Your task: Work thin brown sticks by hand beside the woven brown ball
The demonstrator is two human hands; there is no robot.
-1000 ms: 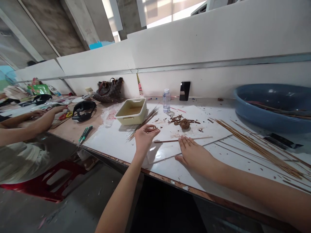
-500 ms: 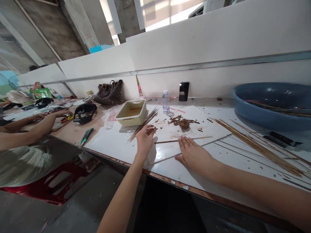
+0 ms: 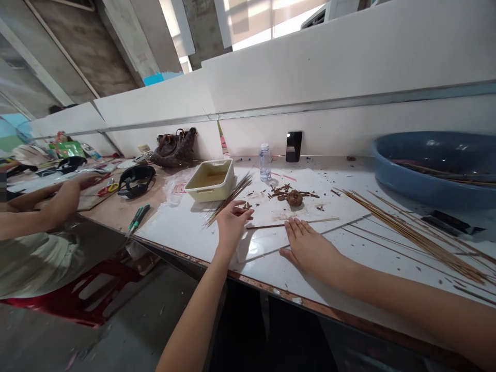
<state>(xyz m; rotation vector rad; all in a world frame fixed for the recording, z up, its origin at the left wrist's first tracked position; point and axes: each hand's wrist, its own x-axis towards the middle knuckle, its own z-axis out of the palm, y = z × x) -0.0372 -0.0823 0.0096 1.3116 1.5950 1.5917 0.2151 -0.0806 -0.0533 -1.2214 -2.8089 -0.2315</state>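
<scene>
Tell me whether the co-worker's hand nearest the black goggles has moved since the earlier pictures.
Yes: the co-worker's hand has shifted away from the black goggles, toward the bench's near edge.

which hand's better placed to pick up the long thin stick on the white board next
Right, probably: the right hand lies flat on the white board with its fingertips at the thin wooden stick, while the left hand is curled beside the bundle of thin sticks.

The left hand [image 3: 232,225] curls just beside a bundle of thin wooden sticks [image 3: 229,200] on a white board [image 3: 329,209]. The right hand [image 3: 310,253] lies flat on the board, fingertips touching a long thin stick [image 3: 322,220], near a brown clay lump [image 3: 294,198].
</scene>
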